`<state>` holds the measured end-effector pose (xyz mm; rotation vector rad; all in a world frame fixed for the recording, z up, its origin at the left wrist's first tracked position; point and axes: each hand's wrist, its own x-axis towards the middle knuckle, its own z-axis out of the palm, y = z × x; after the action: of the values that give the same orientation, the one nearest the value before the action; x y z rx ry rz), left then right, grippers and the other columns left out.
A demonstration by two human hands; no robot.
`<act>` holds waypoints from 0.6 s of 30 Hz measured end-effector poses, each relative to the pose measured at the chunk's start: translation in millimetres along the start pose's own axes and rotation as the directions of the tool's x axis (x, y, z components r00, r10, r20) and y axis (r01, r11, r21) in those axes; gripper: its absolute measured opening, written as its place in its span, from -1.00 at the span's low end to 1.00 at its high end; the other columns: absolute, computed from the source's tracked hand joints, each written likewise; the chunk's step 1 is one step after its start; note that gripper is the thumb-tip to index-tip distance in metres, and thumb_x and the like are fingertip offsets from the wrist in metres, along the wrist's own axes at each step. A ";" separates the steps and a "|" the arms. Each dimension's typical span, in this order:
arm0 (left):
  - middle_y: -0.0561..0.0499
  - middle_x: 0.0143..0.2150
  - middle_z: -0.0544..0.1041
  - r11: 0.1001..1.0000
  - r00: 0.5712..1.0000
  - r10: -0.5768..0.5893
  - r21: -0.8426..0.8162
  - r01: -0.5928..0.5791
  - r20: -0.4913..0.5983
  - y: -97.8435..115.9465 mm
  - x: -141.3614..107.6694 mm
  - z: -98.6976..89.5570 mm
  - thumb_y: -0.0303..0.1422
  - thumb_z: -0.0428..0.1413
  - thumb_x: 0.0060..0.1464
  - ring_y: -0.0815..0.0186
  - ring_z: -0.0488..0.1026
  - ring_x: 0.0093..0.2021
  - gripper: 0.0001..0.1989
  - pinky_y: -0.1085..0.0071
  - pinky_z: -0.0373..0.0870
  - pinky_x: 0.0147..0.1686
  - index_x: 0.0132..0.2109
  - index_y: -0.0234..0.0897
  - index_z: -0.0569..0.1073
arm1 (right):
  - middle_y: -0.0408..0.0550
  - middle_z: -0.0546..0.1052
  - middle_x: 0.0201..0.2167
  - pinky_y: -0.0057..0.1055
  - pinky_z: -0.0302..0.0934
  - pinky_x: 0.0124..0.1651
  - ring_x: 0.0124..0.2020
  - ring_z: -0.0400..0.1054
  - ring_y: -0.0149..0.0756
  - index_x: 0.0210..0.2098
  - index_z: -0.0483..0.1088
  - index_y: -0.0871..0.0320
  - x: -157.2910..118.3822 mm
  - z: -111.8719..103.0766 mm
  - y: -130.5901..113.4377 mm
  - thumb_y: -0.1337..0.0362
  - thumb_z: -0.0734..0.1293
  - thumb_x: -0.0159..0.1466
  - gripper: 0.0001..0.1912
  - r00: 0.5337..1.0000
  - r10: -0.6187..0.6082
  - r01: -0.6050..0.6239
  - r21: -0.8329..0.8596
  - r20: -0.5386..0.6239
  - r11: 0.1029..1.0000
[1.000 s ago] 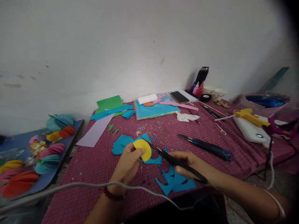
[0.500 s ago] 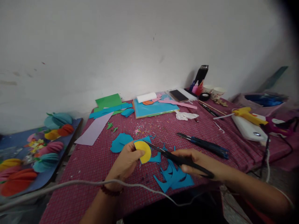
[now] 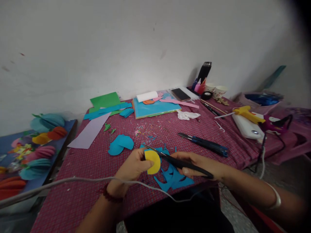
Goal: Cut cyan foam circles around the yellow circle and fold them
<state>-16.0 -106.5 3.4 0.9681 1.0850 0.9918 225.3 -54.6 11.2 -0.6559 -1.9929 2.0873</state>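
Pinched between the thumb and fingers of my left hand (image 3: pixel 134 164) is a yellow paper half-circle (image 3: pixel 153 162), with a little blue paper showing along its upper edge. My right hand (image 3: pixel 194 164) is closed around the black handles of a pair of scissors (image 3: pixel 181 163). Their blades point left and lie along the top edge of the yellow paper. Beneath the scissors, blue paper scraps (image 3: pixel 173 179) are spread on the checked red tablecloth (image 3: pixel 80 168). Rounded blue paper pieces (image 3: pixel 120 144) lie just beyond my left hand.
A utility knife (image 3: pixel 206 144) lies right of the scissors. A glue gun (image 3: pixel 247 114) rests on a white box at the right. Coloured paper sheets (image 3: pixel 155 108) and a phone (image 3: pixel 181 94) are at the back. A pale cable (image 3: pixel 97 180) crosses before my left wrist. Paper pumpkins (image 3: pixel 39 165) fill a blue board.
The view has shifted, so the table's contents sit further left. The yellow paper has turned in my left hand, and the scissor blades now lie across its upper edge.
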 end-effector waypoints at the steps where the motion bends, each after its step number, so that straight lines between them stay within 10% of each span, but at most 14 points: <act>1: 0.06 -0.53 0.50 1.000 1.000 -0.001 0.006 0.001 0.005 0.8 -0.2 1.3 -0.55 0.13 -0.26 0.42 0.37 -0.56 -0.87 0.52 0.29 -0.52 -0.44 -0.34 0.50 | -0.12 0.28 -0.33 -0.49 0.13 -0.38 -0.39 0.15 -0.42 0.05 0.27 0.18 -0.1 0.0 0.9 -0.03 0.34 0.15 -0.42 1.000 -0.002 0.002 0.001 0.000 1.000; 18: 0.05 -0.51 0.51 0.998 0.997 0.002 0.057 -0.006 0.075 -0.8 0.0 -3.4 -0.56 0.11 -0.25 0.41 0.39 -0.55 -0.84 0.52 0.30 -0.52 -0.41 -0.35 0.51 | -0.10 0.33 -0.36 -0.45 0.11 -0.37 -0.40 0.16 -0.39 0.02 0.33 0.20 -3.8 -0.5 -1.8 -0.08 0.32 0.15 -0.41 1.000 0.012 -0.013 -0.054 -0.014 0.998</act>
<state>-19.2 -106.3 2.0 1.0466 1.0542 0.9247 228.5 -55.6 13.7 -0.6929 -2.0499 2.0361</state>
